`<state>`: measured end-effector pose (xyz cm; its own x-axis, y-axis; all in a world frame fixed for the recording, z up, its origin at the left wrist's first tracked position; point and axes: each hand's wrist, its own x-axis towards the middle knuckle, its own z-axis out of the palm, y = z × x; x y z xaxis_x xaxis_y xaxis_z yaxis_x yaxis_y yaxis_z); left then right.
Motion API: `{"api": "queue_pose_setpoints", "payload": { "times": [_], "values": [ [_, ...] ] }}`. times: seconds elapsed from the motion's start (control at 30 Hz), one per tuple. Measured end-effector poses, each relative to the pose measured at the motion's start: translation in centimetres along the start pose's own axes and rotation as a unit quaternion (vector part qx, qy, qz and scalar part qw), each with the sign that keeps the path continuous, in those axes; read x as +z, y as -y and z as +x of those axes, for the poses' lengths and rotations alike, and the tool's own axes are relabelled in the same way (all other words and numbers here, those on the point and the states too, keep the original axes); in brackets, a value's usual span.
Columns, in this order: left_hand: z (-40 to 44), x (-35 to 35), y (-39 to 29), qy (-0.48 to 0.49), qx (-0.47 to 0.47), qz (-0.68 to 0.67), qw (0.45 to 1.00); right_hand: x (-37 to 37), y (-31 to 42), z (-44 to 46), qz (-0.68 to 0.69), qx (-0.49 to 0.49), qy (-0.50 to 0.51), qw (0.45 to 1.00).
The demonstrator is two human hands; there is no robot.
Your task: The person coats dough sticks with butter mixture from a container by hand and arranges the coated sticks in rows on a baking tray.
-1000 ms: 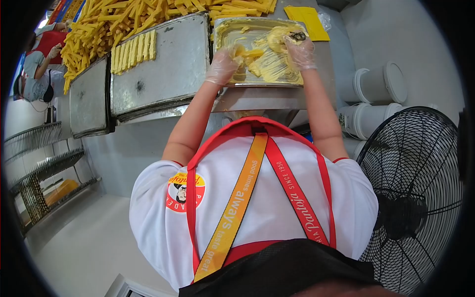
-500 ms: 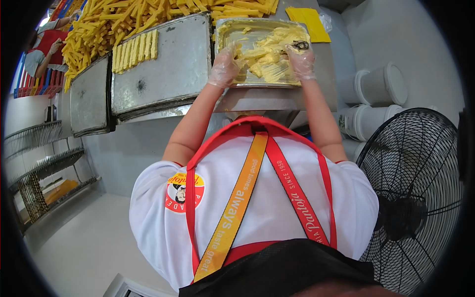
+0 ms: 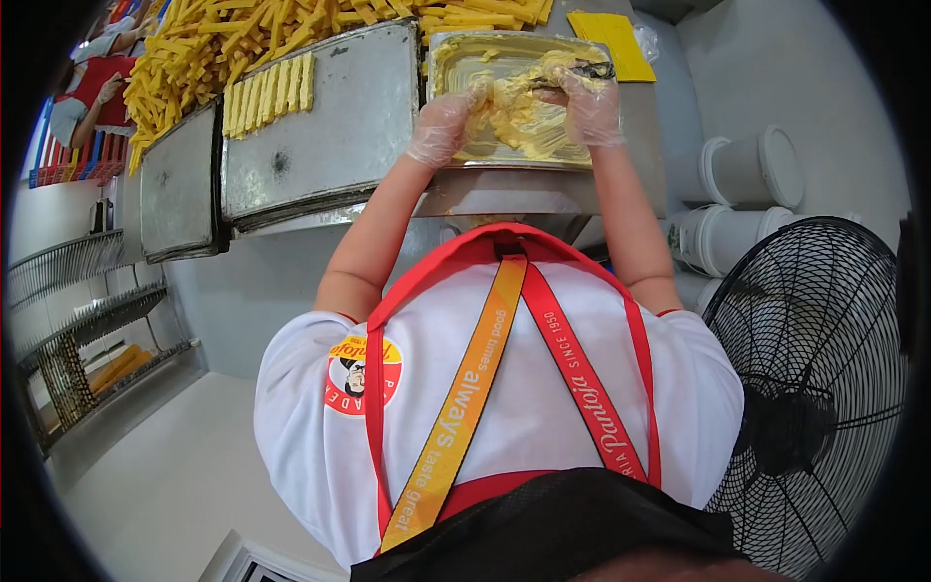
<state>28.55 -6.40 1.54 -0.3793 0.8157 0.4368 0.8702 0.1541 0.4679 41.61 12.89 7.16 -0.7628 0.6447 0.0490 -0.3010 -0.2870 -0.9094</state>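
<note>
A shallow metal tray (image 3: pixel 441 66) holds soft yellow spread (image 3: pixel 524 131), smeared in streaks and lumps. My left hand (image 3: pixel 444 126), in a clear plastic glove, is over the tray's left side. Its fingers are closed and smeared with yellow, and what they grip is lost against the spread. My right hand (image 3: pixel 590 109), gloved the same way, is closed around a black-handled tool (image 3: pixel 594 70) above the right part of the tray. The working end of that tool is mostly hidden. On the metal sheet (image 3: pixel 349 107) to the left, several coated yellow sticks (image 3: pixel 270 94) lie side by side.
A large heap of plain yellow sticks (image 3: pixel 228 44) lies behind the sheets. A yellow packet (image 3: pixel 613 46) is at the back right. White buckets (image 3: pixel 747 170) and a black fan (image 3: pixel 805 407) stand to the right. Another person (image 3: pixel 97 92) is at the far left.
My right hand has moved slightly left and inward, turning the black-handled tool. My left hand has tilted and its fingers are further over the tray. The spread between them has been shifted.
</note>
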Motion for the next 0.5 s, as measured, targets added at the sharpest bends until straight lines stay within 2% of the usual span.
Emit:
{"api": "queue_pose_setpoints", "payload": {
  "times": [0.03, 0.1, 0.13, 0.2, 0.3, 0.33, 0.4, 0.43, 0.5],
  "values": [
    [0.1, -0.1, 0.2, 0.01, 0.016, 0.009, 1.0, -0.5, -0.4, 0.4, -0.035, 0.01, -0.011, 0.999],
    [0.2, 0.2, 0.6, -0.032, 0.051, -0.014, 0.998, -2.7, -1.7, 2.1, -0.104, 0.029, -0.03, 0.994],
    [0.2, 0.3, 0.7, -0.054, 0.068, -0.026, 0.996, -3.8, -2.2, 2.7, -0.211, 0.026, -0.037, 0.976],
    [0.3, 0.3, 0.6, -0.065, 0.04, -0.026, 0.997, -4.9, -2.4, 3.8, -0.416, 0.016, -0.046, 0.908],
    [1.0, -0.1, -0.2, -0.045, -0.049, -0.042, 0.997, -3.9, -2.9, 2.7, -0.245, -0.063, -0.003, 0.967],
    [1.3, -0.1, -0.5, -0.033, -0.086, -0.05, 0.995, -3.1, -2.6, 2.0, -0.152, -0.043, 0.003, 0.987],
    [1.4, 0.2, -0.3, 0.01, -0.222, -0.076, 0.972, -1.5, -2.3, 1.0, 0.041, -0.001, 0.018, 0.999],
    [1.5, 0.3, 0.0, 0.029, -0.289, -0.088, 0.953, -2.2, -3.1, 1.4, -0.076, -0.023, 0.015, 0.997],
    [1.1, 0.2, 0.7, 0.012, -0.291, -0.101, 0.951, -5.0, -4.9, 2.6, -0.307, -0.072, 0.01, 0.949]
  ]
}}
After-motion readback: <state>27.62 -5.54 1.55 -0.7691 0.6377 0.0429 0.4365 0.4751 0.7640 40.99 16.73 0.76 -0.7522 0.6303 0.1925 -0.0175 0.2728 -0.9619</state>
